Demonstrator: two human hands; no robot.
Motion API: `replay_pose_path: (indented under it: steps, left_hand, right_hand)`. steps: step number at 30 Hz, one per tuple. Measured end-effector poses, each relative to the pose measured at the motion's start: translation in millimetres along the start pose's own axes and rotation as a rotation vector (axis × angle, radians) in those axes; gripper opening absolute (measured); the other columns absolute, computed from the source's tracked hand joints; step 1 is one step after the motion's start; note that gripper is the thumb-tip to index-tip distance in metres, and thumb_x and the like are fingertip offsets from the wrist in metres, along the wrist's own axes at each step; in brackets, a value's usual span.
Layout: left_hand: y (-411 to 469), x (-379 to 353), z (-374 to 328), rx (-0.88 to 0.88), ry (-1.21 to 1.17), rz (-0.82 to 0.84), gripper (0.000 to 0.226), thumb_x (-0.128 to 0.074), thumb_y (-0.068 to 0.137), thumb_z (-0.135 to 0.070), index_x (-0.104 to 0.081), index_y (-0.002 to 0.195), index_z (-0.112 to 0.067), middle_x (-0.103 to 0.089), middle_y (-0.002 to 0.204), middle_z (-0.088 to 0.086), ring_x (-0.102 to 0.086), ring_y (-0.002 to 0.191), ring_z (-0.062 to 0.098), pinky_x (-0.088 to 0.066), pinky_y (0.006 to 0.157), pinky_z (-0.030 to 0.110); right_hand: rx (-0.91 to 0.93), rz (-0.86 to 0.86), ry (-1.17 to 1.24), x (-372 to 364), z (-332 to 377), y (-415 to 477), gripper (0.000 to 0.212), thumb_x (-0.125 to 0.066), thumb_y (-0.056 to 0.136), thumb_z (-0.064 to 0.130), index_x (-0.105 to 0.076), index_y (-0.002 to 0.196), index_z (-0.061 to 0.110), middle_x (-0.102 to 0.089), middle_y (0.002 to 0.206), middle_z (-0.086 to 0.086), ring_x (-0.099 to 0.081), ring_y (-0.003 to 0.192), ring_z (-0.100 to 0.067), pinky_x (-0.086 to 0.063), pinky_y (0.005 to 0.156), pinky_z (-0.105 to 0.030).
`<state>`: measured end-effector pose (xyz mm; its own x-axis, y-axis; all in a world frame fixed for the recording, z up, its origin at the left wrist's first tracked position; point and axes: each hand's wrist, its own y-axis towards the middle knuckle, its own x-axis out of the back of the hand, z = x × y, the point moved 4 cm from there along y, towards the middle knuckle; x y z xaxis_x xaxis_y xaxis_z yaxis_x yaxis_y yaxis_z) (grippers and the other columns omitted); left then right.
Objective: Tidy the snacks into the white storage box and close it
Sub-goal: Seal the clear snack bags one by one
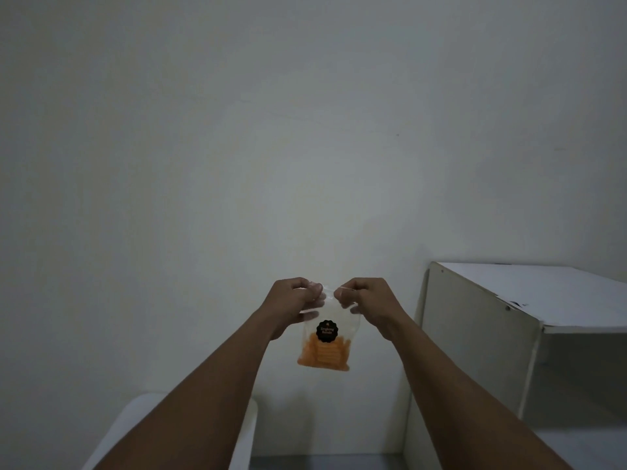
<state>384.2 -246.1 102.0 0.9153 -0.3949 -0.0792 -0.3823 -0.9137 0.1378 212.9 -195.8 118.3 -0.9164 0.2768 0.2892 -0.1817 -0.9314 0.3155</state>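
Observation:
A clear plastic snack bag [325,344] with orange sticks in its lower half and a round black label hangs in front of the wall. Both arms are stretched out at chest height. My left hand [294,301] pinches the bag's top left corner. My right hand [366,300] pinches the top right corner. The two hands are a few centimetres apart along the bag's upper edge. A white rounded object [237,435], maybe the storage box or its lid, shows at the bottom left, partly hidden behind my left forearm.
A white shelf unit [481,334] stands at the right, with an open compartment under its top board. A plain pale wall [305,130] fills most of the view. A grey floor strip [325,463] shows at the bottom centre.

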Motion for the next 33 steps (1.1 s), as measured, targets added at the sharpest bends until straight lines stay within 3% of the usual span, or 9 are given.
replay_pose_path:
  steps: [5,9,11,16,20,24,29,33]
  left_hand:
    - [1,-2,-4,-0.095,0.123,-0.066,0.012,-0.069,0.089,-0.012,-0.073,0.092,-0.001,-0.074,0.081,0.013,-0.065,0.068,0.017,-0.053,0.063,0.024]
    - [7,4,-4,-0.13,0.162,-0.156,0.01,-0.067,0.09,-0.012,-0.071,0.087,-0.003,-0.072,0.082,0.013,-0.063,0.07,0.017,-0.056,0.07,0.028]
    - [8,4,0,-0.091,0.139,-0.129,0.011,-0.065,0.092,-0.013,-0.07,0.091,-0.004,-0.07,0.085,0.01,-0.064,0.072,0.016,-0.058,0.075,0.031]
    - [5,0,4,-0.014,0.024,-0.024,0.018,-0.071,0.088,-0.019,-0.071,0.099,-0.005,-0.074,0.09,0.008,-0.067,0.078,0.016,-0.056,0.069,0.028]
    - [4,-4,-1,-0.076,0.097,-0.027,0.012,-0.07,0.088,-0.011,-0.072,0.093,-0.001,-0.073,0.085,0.01,-0.062,0.065,0.013,-0.052,0.06,0.02]
    - [8,-4,-4,-0.132,0.171,-0.084,0.008,-0.069,0.087,-0.007,-0.071,0.086,0.001,-0.073,0.081,0.013,-0.062,0.066,0.016,-0.054,0.065,0.025]
    - [6,-9,4,-0.065,0.109,-0.008,0.018,-0.069,0.09,-0.018,-0.072,0.096,-0.001,-0.074,0.084,0.007,-0.067,0.072,0.014,-0.058,0.068,0.027]
    - [8,-8,3,-0.125,0.125,-0.074,0.017,-0.066,0.092,-0.015,-0.073,0.089,0.0,-0.074,0.083,0.012,-0.067,0.074,0.019,-0.059,0.074,0.032]
  right_hand:
    - [-0.001,-0.011,0.047,-1,-2,-4,0.014,-0.078,0.082,0.019,-0.078,0.088,0.006,-0.074,0.078,-0.006,-0.067,0.069,-0.011,-0.052,0.065,-0.026]
    - [-0.06,-0.009,0.179,1,-12,-7,0.014,-0.072,0.087,0.014,-0.074,0.091,0.001,-0.076,0.086,-0.008,-0.068,0.075,-0.013,-0.054,0.067,-0.028]
    - [-0.067,-0.006,0.165,5,-14,-8,0.01,-0.067,0.091,0.011,-0.073,0.088,0.003,-0.076,0.088,-0.009,-0.07,0.077,-0.014,-0.055,0.068,-0.028]
    - [-0.031,-0.054,0.089,14,-12,-6,0.012,-0.063,0.089,0.002,-0.07,0.08,0.004,-0.073,0.08,-0.007,-0.068,0.075,-0.017,-0.052,0.07,-0.029]
    - [-0.035,-0.077,0.127,14,-12,-5,0.01,-0.062,0.089,0.004,-0.068,0.08,0.005,-0.07,0.079,-0.007,-0.067,0.075,-0.015,-0.053,0.07,-0.033]
    - [-0.035,0.002,0.11,9,-15,-8,0.008,-0.066,0.089,0.013,-0.07,0.086,0.007,-0.072,0.081,-0.007,-0.067,0.075,-0.014,-0.055,0.069,-0.032]
    - [0.016,-0.02,0.034,11,-14,-5,0.009,-0.065,0.09,0.01,-0.07,0.088,0.002,-0.072,0.079,-0.008,-0.067,0.073,-0.015,-0.054,0.068,-0.029]
    - [-0.016,-0.01,0.067,10,-18,-6,0.01,-0.066,0.088,0.008,-0.07,0.089,-0.001,-0.072,0.079,-0.009,-0.066,0.073,-0.016,-0.055,0.07,-0.031]
